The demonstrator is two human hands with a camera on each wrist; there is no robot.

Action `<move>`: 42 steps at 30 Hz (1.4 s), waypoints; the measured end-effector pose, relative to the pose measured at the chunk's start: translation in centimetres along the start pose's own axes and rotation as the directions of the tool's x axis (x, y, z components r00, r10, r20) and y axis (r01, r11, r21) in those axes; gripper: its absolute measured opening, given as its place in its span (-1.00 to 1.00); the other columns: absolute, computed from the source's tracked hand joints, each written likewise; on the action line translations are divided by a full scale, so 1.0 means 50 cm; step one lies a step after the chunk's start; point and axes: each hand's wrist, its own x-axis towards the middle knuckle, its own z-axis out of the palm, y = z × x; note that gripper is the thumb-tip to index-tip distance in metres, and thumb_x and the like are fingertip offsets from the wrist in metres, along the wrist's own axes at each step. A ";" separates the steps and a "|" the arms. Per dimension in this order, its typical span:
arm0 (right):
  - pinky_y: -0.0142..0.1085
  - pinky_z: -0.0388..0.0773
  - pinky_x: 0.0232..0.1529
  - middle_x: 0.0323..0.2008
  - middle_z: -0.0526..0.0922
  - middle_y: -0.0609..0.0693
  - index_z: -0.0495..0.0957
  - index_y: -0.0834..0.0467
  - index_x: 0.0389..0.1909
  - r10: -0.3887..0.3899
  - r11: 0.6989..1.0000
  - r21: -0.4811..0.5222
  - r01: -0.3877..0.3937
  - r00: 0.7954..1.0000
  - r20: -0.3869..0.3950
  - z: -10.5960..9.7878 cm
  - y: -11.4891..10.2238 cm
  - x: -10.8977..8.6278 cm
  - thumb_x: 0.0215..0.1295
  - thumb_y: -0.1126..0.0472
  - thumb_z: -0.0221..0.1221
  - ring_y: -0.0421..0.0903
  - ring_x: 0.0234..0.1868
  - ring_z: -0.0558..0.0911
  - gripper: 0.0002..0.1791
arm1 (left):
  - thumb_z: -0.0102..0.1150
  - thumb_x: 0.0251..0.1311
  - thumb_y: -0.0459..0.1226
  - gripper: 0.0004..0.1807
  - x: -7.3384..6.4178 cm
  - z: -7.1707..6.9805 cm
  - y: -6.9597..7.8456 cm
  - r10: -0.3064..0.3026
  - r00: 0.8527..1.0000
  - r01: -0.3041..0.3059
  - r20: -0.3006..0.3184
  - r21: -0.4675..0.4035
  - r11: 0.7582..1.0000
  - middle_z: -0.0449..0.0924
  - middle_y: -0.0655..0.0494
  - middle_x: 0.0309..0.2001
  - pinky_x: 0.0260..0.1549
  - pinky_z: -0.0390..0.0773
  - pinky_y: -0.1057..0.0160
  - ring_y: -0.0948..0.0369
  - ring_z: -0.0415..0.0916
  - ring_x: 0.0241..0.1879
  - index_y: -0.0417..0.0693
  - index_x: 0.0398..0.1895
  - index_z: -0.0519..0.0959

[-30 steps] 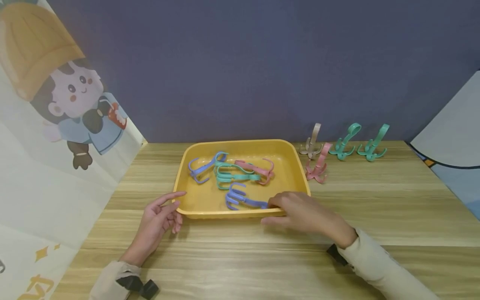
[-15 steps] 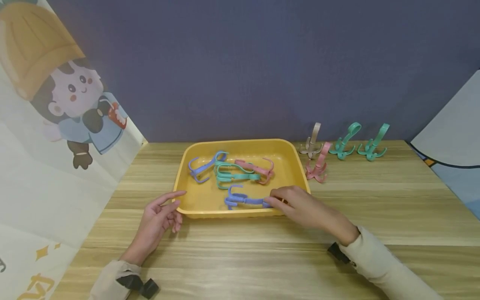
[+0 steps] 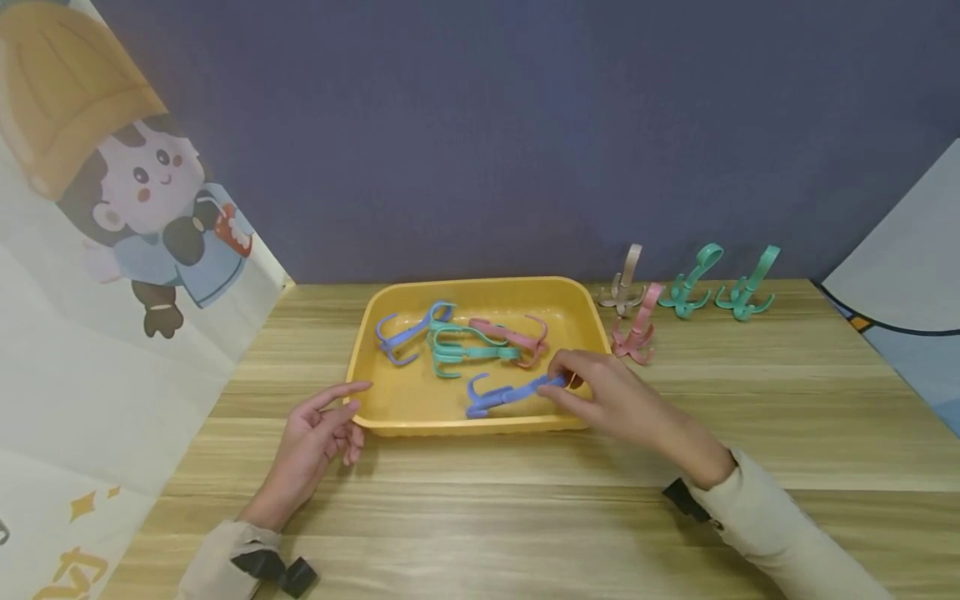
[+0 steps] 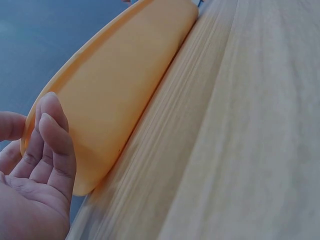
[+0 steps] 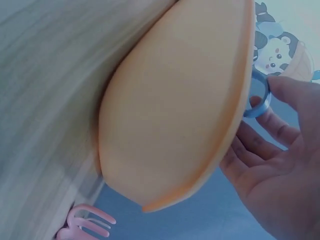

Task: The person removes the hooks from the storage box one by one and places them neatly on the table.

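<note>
Your right hand [image 3: 618, 400], just right of the middle of the frame, pinches the end of a purple hook [image 3: 513, 394] between thumb and index finger; in the right wrist view its other fingers lie beyond the rim, holding nothing. The hook is slanted over the front right part of the yellow tray [image 3: 420, 429], prongs lower and toward the left; whether they touch the tray floor you cannot tell from here. Your left hand [image 3: 307, 442] lightly pinches the tray's near left corner, index finger over the rim and thumb against it, its remaining fingers loosely bent outside. The step in hand looks like lifting this hook out of the tray, so the next move seems to call for raising the prongs clear of the near rim and the neighbouring pieces while the left hand steadies the corner. Deeper in the tray lie another purple hook [image 3: 405, 337], a pink hook [image 3: 517, 337] and overlapping green hooks [image 3: 457, 353], which could snag. The wood-grain table [image 3: 465, 533] fills the lower frame; toward its upper right a beige hook [image 3: 625, 283], a second pink hook [image 3: 639, 329] and two more green hooks [image 3: 693, 282] stand prongs down. Behind rises a dark blue wall [image 3: 480, 142], with a printed cartoon figure [image 3: 168, 200] on the pale panel at upper left.
</note>
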 end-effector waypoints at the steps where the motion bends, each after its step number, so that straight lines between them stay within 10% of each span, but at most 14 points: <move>1: -0.29 0.58 -0.42 -0.40 0.56 -0.30 0.55 -0.03 -0.25 -0.013 1.000 -0.004 0.013 1.000 -0.017 -0.002 0.000 0.000 0.35 0.09 0.30 -0.32 -0.39 0.53 -0.89 | -0.01 0.47 -0.41 -0.64 0.000 0.000 0.000 -0.001 1.000 0.001 -0.001 0.000 1.000 0.62 0.05 -0.60 -0.73 0.50 0.38 0.25 0.51 -0.66 -0.42 0.25 0.42; 14: -0.21 0.68 -0.22 -0.14 0.70 -0.06 0.58 0.18 -0.03 -0.143 0.985 -0.117 0.123 0.974 -0.176 -0.022 -0.008 0.007 0.18 0.25 0.42 -0.19 -0.23 0.66 -0.65 | -0.03 0.48 -0.41 -0.65 0.000 -0.005 -0.005 -0.005 1.000 0.005 0.024 -0.013 1.000 0.64 0.05 -0.59 -0.72 0.53 0.40 0.27 0.55 -0.66 -0.37 0.25 0.44; 42: -0.34 0.63 -0.21 -0.11 0.69 -0.07 0.58 0.20 0.04 -0.119 0.985 -0.147 0.085 0.963 -0.242 -0.087 -0.024 -0.002 0.11 0.41 0.42 -0.15 -0.18 0.67 -0.55 | -0.03 0.48 -0.41 -0.61 0.001 -0.004 -0.004 -0.012 0.999 0.012 0.030 -0.016 1.000 0.64 0.05 -0.60 -0.72 0.53 0.39 0.27 0.55 -0.67 -0.44 0.29 0.36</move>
